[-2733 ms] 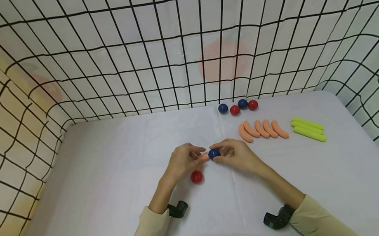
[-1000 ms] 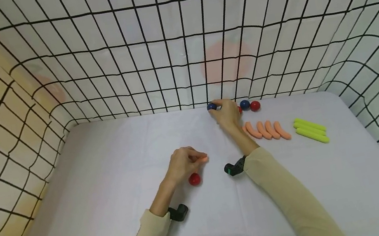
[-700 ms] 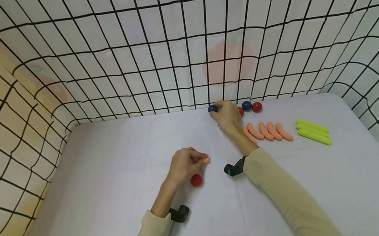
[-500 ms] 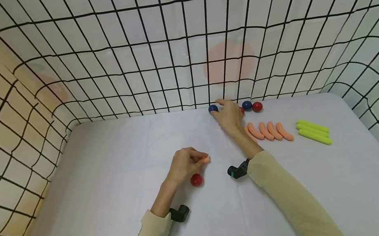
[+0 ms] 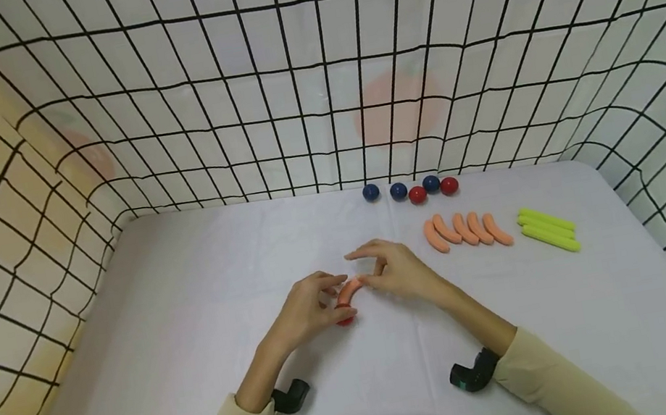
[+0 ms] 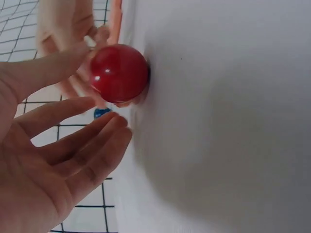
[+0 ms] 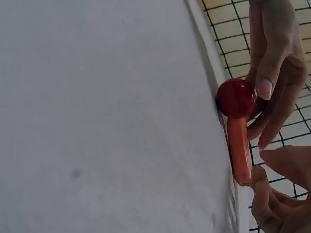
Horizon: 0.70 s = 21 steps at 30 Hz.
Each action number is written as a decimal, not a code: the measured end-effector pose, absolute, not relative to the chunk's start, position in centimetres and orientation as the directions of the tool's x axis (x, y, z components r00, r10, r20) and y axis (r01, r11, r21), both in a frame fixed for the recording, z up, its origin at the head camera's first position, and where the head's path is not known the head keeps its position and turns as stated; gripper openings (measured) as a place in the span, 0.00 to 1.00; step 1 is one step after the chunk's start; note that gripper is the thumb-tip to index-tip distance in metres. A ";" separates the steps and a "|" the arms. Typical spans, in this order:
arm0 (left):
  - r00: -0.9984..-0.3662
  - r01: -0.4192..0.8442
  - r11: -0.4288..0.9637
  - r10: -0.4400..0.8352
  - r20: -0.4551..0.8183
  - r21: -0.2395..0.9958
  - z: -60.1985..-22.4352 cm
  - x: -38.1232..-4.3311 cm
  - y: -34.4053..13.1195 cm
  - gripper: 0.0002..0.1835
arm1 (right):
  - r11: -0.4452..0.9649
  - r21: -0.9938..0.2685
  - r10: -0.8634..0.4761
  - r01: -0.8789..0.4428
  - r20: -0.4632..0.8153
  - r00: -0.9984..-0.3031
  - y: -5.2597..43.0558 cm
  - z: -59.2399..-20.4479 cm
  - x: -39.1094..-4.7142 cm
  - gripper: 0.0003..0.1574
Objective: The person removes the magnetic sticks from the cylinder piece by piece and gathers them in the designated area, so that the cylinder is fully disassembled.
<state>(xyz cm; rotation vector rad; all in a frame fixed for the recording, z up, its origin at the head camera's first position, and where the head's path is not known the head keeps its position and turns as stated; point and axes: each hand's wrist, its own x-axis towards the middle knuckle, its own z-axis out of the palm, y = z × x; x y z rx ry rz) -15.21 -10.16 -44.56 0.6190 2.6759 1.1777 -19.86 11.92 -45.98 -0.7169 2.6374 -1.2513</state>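
Observation:
In the middle of the table a curved orange rod [image 5: 348, 290] is joined end-on to a red ball [image 7: 235, 98]. My left hand [image 5: 303, 313] is spread loosely around that ball, its thumb [image 6: 53, 68] right at the ball's side and its other fingers apart from the thumb. Across from it, my right hand [image 5: 400, 273] has its thumb at the rod's free tip, with the index finger stretched out above. The left thumb partly hides the red ball in the head view. A blue ball [image 5: 371, 192] sits at the back, left of several others.
Behind the hands stand further blue and red balls [image 5: 417, 195] in a row. Several curved orange rods [image 5: 467, 229] lie to the right, then straight green rods [image 5: 547, 230]. A black wire mesh [image 5: 309, 64] encloses the white table [image 5: 160, 317] at back and sides.
My right hand has taken the blue ball from the rod's tip to the back row, released it there and returned to the rod. The left hand has let go of the rod, moving around the red ball.

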 end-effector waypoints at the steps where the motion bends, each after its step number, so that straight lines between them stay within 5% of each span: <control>1: -0.901 0.301 0.609 0.433 0.011 0.734 -44.4 -14.9 -10.3 0.28 | 0.526 -0.763 -0.512 -0.376 0.069 -0.856 11.9 -46.0 -19.4 0.25; 11: -0.887 0.277 0.558 0.461 -0.015 0.782 -44.5 -14.1 -10.5 0.24 | 0.598 -0.717 -0.482 -0.357 0.033 -0.875 11.6 -47.2 -18.0 0.14; 21: -0.922 0.295 0.601 0.383 0.057 0.743 -44.8 -14.0 -10.1 0.13 | 0.582 -0.756 -0.442 -0.299 0.014 -0.897 12.4 -47.4 -17.7 0.17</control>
